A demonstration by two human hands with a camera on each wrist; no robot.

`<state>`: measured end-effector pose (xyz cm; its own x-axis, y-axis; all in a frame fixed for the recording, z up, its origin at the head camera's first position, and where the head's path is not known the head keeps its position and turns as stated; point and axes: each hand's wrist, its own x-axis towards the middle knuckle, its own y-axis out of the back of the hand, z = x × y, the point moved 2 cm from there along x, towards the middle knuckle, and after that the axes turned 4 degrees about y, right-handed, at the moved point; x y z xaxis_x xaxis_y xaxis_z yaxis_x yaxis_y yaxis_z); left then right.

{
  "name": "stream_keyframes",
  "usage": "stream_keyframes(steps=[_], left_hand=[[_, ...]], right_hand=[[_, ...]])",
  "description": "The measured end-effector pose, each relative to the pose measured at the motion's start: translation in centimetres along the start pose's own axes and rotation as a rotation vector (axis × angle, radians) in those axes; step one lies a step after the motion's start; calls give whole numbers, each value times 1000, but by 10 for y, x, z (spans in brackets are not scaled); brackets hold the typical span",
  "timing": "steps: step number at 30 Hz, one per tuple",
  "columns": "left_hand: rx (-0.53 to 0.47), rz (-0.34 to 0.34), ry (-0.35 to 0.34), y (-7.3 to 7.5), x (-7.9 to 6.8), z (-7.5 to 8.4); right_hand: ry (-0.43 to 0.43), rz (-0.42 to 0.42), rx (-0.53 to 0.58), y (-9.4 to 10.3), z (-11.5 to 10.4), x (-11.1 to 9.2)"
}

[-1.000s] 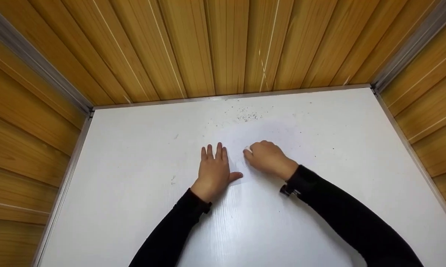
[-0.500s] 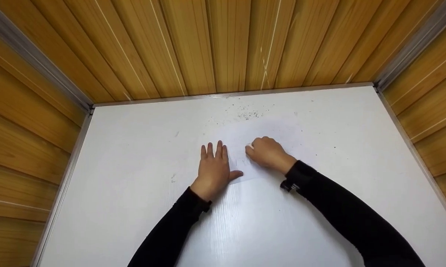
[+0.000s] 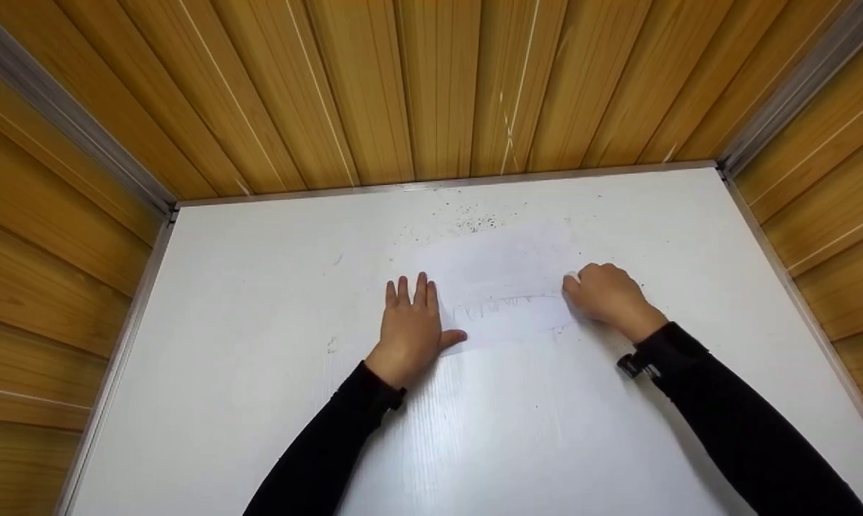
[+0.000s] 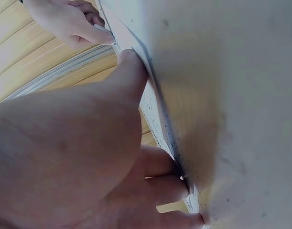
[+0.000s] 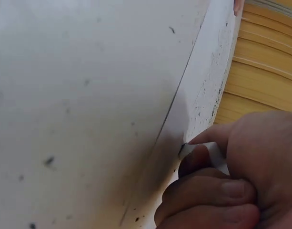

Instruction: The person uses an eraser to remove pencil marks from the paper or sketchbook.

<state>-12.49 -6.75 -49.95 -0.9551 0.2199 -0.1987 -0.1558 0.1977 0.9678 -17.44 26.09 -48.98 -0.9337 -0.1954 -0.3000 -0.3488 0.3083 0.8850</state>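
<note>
A thin white sheet of paper (image 3: 510,324) lies on the white table. Grey pencil-like strokes (image 3: 499,307) run across its lower part, and its upper part looks smudged grey. My left hand (image 3: 411,326) presses flat on the sheet's left edge, fingers spread and thumb out to the side. At the right edge my right hand (image 3: 609,295) pinches a small white eraser (image 5: 215,156) between thumb and curled index finger. The eraser's tip is dark and sits right at the paper; the rest is hidden in the fist.
Dark crumbs (image 3: 478,221) are scattered on the table (image 3: 274,287) beyond the paper, with a few specks elsewhere. Wood-look panels (image 3: 439,86) close in the back and both sides, with a metal strip (image 3: 295,195) along the table's back edge.
My right hand has slid right with the eraser, from the middle of the paper to its right edge, uncovering the row of strokes. My left hand has stayed put.
</note>
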Motion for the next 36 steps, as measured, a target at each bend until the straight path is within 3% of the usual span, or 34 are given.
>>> stream_keyframes(steps=[8,13,19,24,30,33,36], left_hand=[[-4,-40,-6,1,-3,2],[-13,-30,-2,1,-3,3],[-26,-31,-7,-1,-2,8],[-29,-23,-11,0,0,10],[-27,-33,-2,3,0,9],[-14,-26,1,2,-1,7],[-2,-21,-2,1,0,6]], right_hand=[[13,6,51,-6,-15,3],[60,-19,77,-18,-62,11],[159,-81,14,-38,-131,28],[192,-94,-46,-52,-161,39],[201,-24,-101,-51,-146,40],[183,-1,-88,-43,-118,35],[129,-5,-46,-30,-76,26]])
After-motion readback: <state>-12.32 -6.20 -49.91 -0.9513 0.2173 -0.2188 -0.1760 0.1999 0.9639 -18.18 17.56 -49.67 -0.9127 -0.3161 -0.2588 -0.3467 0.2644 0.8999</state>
